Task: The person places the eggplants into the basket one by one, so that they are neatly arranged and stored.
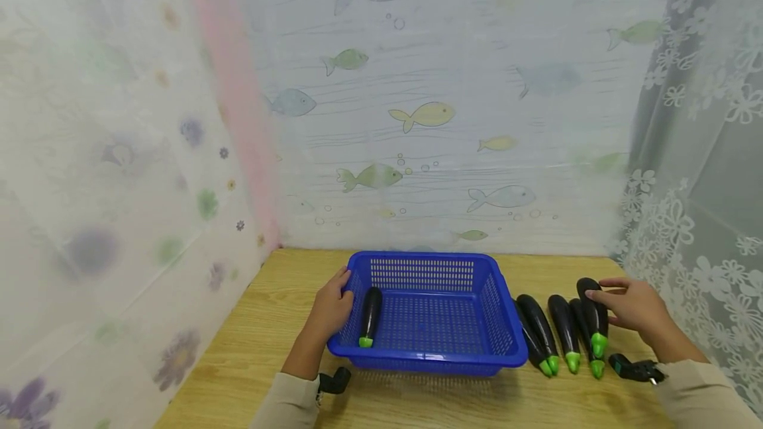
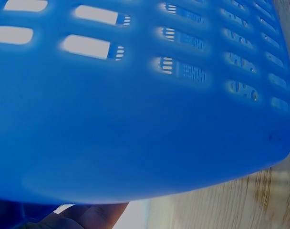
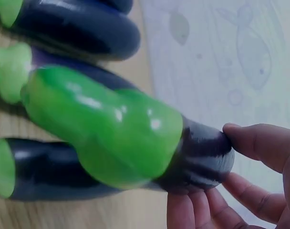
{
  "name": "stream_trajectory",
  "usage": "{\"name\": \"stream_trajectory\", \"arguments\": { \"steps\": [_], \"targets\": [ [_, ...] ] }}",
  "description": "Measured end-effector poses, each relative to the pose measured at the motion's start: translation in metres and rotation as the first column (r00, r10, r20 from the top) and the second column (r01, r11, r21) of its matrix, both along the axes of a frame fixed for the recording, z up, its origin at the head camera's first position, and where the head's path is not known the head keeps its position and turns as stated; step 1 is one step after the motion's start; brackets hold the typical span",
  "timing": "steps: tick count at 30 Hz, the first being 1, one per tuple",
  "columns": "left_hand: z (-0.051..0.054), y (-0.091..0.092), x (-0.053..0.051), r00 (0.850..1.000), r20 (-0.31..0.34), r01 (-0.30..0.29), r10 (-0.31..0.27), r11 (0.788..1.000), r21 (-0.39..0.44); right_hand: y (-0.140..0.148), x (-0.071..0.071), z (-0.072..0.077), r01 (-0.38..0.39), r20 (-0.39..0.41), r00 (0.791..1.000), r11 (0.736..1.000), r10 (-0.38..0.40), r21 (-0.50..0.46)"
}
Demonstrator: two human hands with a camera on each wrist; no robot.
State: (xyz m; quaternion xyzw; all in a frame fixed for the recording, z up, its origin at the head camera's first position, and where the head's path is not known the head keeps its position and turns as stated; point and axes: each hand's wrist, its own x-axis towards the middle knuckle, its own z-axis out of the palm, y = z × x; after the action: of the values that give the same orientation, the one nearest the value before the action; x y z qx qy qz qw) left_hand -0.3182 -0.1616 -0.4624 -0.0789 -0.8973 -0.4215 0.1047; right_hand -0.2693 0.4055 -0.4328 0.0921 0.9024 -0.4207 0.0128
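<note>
A blue plastic basket (image 1: 426, 355) with slotted walls stands on the table, and one dark eggplant (image 1: 372, 313) with a green cap lies inside along its left wall. On the basket's left rim, my left hand (image 1: 329, 306) grips the edge; in the left wrist view the basket wall (image 2: 111, 129) hides most of that hand. To the right, my right hand (image 1: 638, 310) pinches an eggplant (image 1: 591, 313) between thumb and fingers near its rounded end. Its green cap (image 3: 130, 133) points towards the right wrist camera, over other eggplants.
Several more eggplants (image 1: 561, 323) lie side by side on the wooden table (image 1: 238, 349), right of the basket. Behind stands a curtain with fish prints (image 1: 429, 114). A flowered sheet (image 1: 119, 217) hangs at the left and lacy fabric (image 1: 703, 230) at the right.
</note>
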Motion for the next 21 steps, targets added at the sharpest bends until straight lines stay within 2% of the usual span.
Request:
{"name": "stream_trajectory", "arguments": {
  "steps": [9,15,21],
  "targets": [
    [0.0,0.0,0.001,1.0,0.004,0.001,-0.001,1.0,-0.003,-0.023,0.001,0.017,-0.024,-0.033,0.999,0.998,0.022,-0.066],
    [0.001,0.0,0.0,1.0,0.003,0.008,-0.008,1.0,0.005,-0.035,0.0,0.024,-0.041,-0.064,0.997,0.997,0.036,-0.072],
    [0.002,0.0,0.001,1.0,0.004,0.011,-0.011,1.0,0.005,-0.049,-0.002,0.035,-0.053,-0.055,0.997,0.994,0.048,-0.09]
  ]
}}
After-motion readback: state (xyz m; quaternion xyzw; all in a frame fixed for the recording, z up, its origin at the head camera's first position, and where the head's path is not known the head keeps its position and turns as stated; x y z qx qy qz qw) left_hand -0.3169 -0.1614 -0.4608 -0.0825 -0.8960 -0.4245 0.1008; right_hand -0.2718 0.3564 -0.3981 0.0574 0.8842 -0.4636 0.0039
